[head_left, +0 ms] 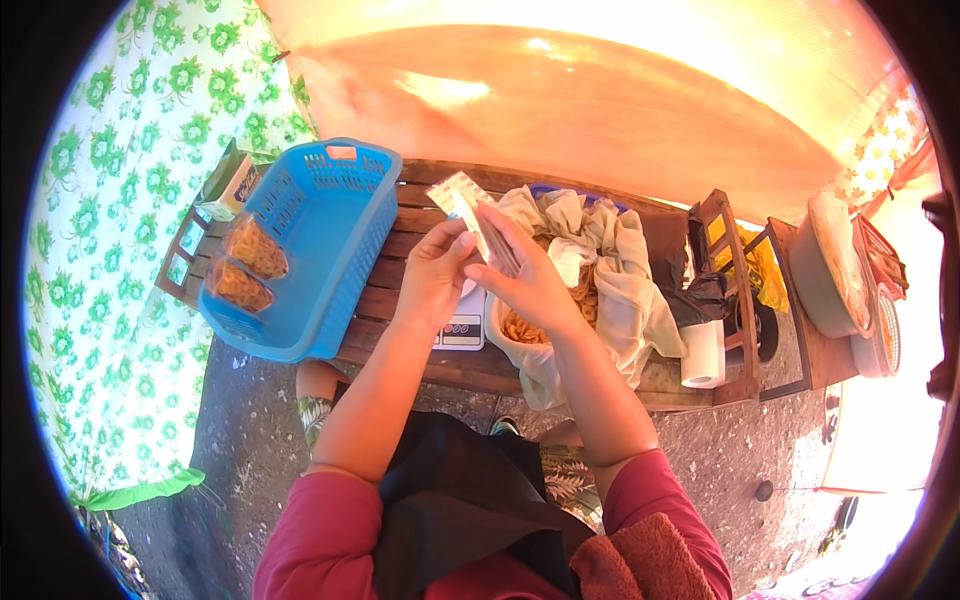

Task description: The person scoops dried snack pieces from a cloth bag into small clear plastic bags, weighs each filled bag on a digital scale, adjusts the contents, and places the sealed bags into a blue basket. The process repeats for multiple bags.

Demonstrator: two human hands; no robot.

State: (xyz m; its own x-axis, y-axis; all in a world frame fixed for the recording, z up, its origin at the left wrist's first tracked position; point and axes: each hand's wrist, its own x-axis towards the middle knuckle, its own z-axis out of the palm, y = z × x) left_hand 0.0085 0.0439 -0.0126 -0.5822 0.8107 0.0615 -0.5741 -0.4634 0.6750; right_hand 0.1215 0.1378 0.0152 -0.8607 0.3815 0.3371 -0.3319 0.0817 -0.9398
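Above the slatted wooden bench, both my hands are together on a flat, pale plastic packet (458,190) with coloured printing along its upper end. My left hand (432,272) pinches its lower left edge between thumb and fingers. Against its other side lies my right hand (532,280), thumb in front and fingers behind it. Under my hands, a white digital scale (462,333) is partly hidden. Just right of it stands a basin lined with cream cloth (625,290), holding golden-brown fried snack pieces (525,329).
A blue plastic basket (330,270) on the left holds two clear bags of snacks (255,247). A white paper roll (703,355) and black plastic bags (698,300) sit by the wooden bench end (742,290). Farther right is a large round tub (828,280).
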